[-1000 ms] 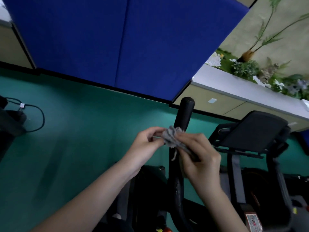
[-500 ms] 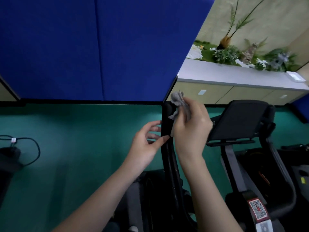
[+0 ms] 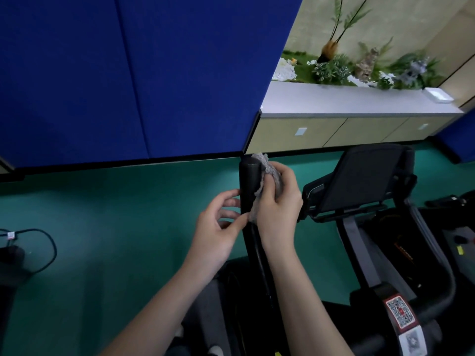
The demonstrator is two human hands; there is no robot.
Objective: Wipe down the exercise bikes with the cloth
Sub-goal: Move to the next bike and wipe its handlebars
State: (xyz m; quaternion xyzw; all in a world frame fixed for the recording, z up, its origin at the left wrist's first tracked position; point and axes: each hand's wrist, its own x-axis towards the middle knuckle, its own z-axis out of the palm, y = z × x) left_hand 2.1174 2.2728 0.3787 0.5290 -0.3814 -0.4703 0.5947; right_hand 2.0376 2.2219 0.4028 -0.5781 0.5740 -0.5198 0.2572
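Head view — cloth (image 3: pixel 273 173) against upright handle (image 3: pixel 248 182).

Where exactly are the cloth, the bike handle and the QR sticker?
cloth (image 3: pixel 262 161): head view, crumpled grey top.
bike handle (image 3: pixel 248 183): head view, black upper grip.
QR sticker (image 3: pixel 399 314): head view, centre of code.

Post (image 3: pixel 248 186) dead centre, upright, splitting the space. Left hand (image 3: pixel 218 232) tight on its left side, right hand (image 3: pixel 277 209) with cloth (image 3: pixel 267 170) pressed on its right: no gap there. Left of post: open floor (image 3: pixel 115 214), wide pass. Right: console (image 3: pixel 365 181) of next bike just beside right hand, narrow lane. Beyond post top: air, then wall (image 3: pixel 128 73). Cable (image 3: pixel 48 247) far left, well apart.
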